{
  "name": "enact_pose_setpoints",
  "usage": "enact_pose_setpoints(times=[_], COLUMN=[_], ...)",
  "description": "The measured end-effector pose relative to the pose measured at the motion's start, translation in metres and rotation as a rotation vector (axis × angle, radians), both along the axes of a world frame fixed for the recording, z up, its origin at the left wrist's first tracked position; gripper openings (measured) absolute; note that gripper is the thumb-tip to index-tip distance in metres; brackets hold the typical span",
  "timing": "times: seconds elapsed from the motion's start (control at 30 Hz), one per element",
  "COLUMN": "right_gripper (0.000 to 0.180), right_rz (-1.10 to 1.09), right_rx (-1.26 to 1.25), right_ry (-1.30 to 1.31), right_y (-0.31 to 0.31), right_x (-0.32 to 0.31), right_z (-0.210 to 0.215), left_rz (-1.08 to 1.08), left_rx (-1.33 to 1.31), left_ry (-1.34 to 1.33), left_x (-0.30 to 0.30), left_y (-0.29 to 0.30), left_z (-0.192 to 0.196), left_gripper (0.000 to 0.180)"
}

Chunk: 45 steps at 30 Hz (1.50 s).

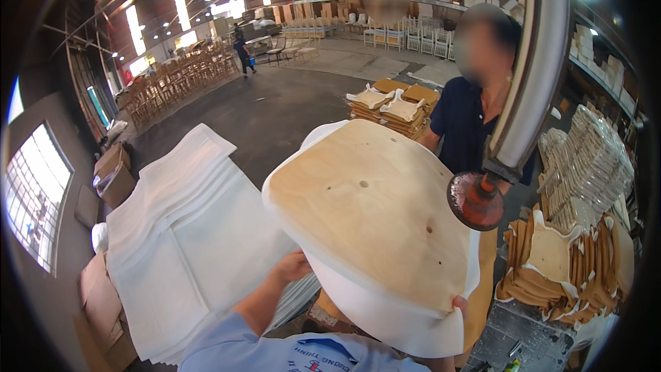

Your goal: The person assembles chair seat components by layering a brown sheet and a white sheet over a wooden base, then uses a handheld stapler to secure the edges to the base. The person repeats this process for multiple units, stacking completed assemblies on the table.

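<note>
A tan plywood seat panel (372, 213) with rounded corners and several small holes lies tilted in front of me. White foam sheet (385, 313) shows beneath it and sticks out past its edges. Around the panel's near right corner, my right hand (460, 305) is closed, with most of its fingers hidden underneath. At the left edge of the foam is my left hand (295, 266), fingers curled in and partly hidden by the foam and panel. Left of the panel lies a thick stack of white sheets (200, 227), its nearest part close to my left forearm.
A dark red round pad (476, 200) on a long pale arm hangs beside the panel's right edge. Beyond it stands a person in a navy shirt (468, 120). Tan seat pieces (551, 262) are piled at the right, with more stacked pieces (396, 107) behind the panel.
</note>
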State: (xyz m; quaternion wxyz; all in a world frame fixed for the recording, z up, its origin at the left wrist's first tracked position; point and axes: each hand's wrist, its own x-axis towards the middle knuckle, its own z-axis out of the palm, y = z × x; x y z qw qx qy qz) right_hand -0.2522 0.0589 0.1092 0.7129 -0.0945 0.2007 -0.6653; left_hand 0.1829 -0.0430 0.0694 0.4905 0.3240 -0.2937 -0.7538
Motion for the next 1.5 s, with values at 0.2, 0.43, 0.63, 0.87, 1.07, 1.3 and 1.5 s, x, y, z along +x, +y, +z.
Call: enact_pose_setpoints(times=[0.2,0.43,0.63,0.87,1.07,1.3,1.5], right_gripper=[0.078,0.073,0.071,0.059,0.063,0.065,0.063], right_rz=[0.011,-0.08,0.017,0.004,-0.032,-0.091,-0.019], right_rx=[-0.103,0.041,0.141,0.292,0.378,0.468,0.599], right_ry=[0.066,0.179,0.237,0.575,0.801,1.009,1.078], right_y=[-0.011,0.011,0.022,0.03,0.025,0.03,0.027], right_x=[-0.022,-0.046,-0.112,-0.147,-0.164,-0.17,-0.176], right_z=[0.014,0.03,-0.004,0.001,-0.041,-0.069,-0.067], left_rz=[0.013,0.329,0.406,0.074,0.03,0.093,0.075], left_rx=[-0.071,-0.159,-0.231,-0.015,0.15,0.135,0.151], left_ry=[0.127,-0.013,-0.062,0.216,-0.065,-0.154,-0.251], left_x=[-0.123,-0.115,-0.116,-0.125,-0.104,-0.118,-0.118], left_y=[-0.026,0.0,0.014,0.019,0.014,0.034,0.036], left_z=[-0.024,0.043,0.104,0.072,-0.022,-0.044,-0.047], left_gripper=[0.05,0.054,0.057,0.063,0.056,0.05,0.042])
